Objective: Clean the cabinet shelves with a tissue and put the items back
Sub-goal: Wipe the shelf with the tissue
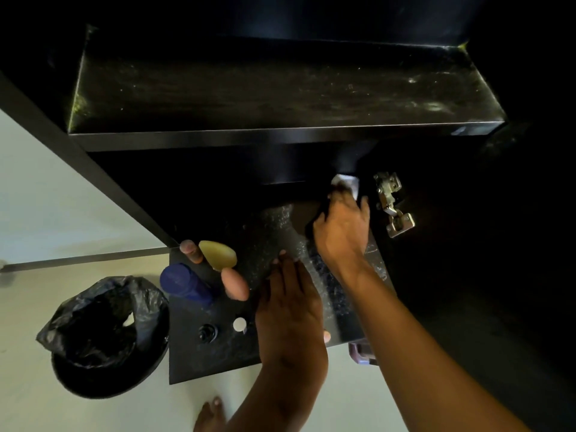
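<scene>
We see the right hand (341,227) reaching into the dark cabinet, its fingers curled over a crumpled white tissue (345,183) and pressing it down at the back right of the lower shelf (280,238), close to the right wall. Just right of that hand, a metal hinge (393,204) is fixed to the cabinet side. The left hand (288,310) lies flat on the same shelf nearer its front edge, fingers straight and close together, palm down, holding nothing. Its fingertips point toward the back, a little left of the right wrist.

The shelf surface between and around the hands looks dusty and speckled, with a paler streak running under the right forearm. At the shelf's left end we see a group of items standing near one another: a dark blue cylindrical container (182,283), a yellowish rounded object (218,254), and two pinkish-brown rounded caps (235,283). Near the front edge, left of the left hand, sit a small white round cap (239,324) and a small black knob-like object (208,332).

Above, the upper shelf (280,95) carries a film of dust with smeared marks. On the pale floor to the left stands a black bin (106,338) lined with a black bag, and a bare foot (210,414) shows at the bottom.
</scene>
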